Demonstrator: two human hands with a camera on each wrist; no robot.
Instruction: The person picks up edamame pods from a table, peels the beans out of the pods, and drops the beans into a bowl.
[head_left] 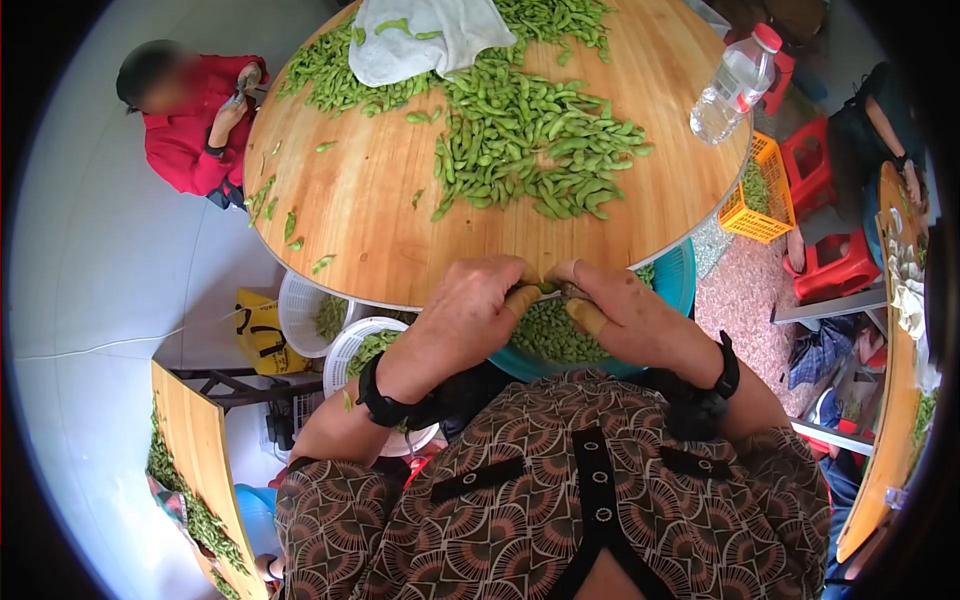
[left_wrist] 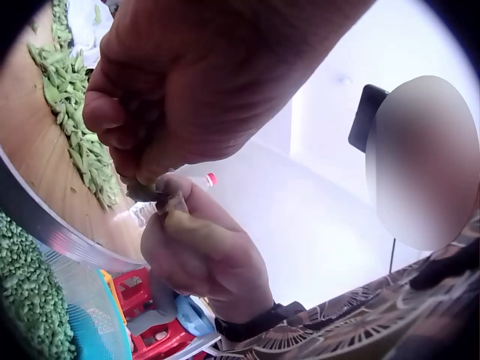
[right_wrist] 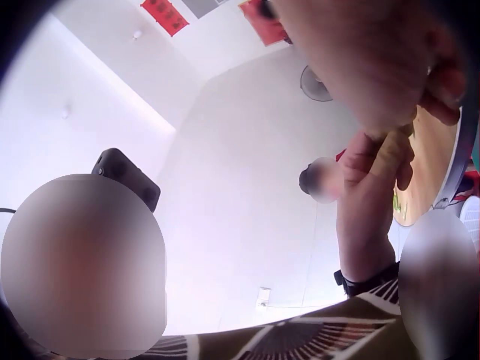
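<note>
My left hand (head_left: 470, 308) and right hand (head_left: 632, 318) meet fingertip to fingertip at the table's near edge. Between them they pinch a green soybean pod (head_left: 547, 288), largely hidden by the fingers. A yellowish cover (head_left: 588, 317) sits on each thumb. Right below is a teal basin (head_left: 686, 275) holding shelled green beans (head_left: 552, 336). In the left wrist view the pod (left_wrist: 140, 190) shows between the fingers. Ahead on the round wooden table (head_left: 350, 235) lies a broad heap of soybean pods (head_left: 530, 135).
A white cloth (head_left: 400, 50) lies over the pods, and a water bottle (head_left: 735, 85) stands at the table's right. White baskets (head_left: 300, 315) sit below left. A yellow crate (head_left: 765, 200) and red stools (head_left: 840, 270) are at right. A person in red (head_left: 190, 125) sits across the left side.
</note>
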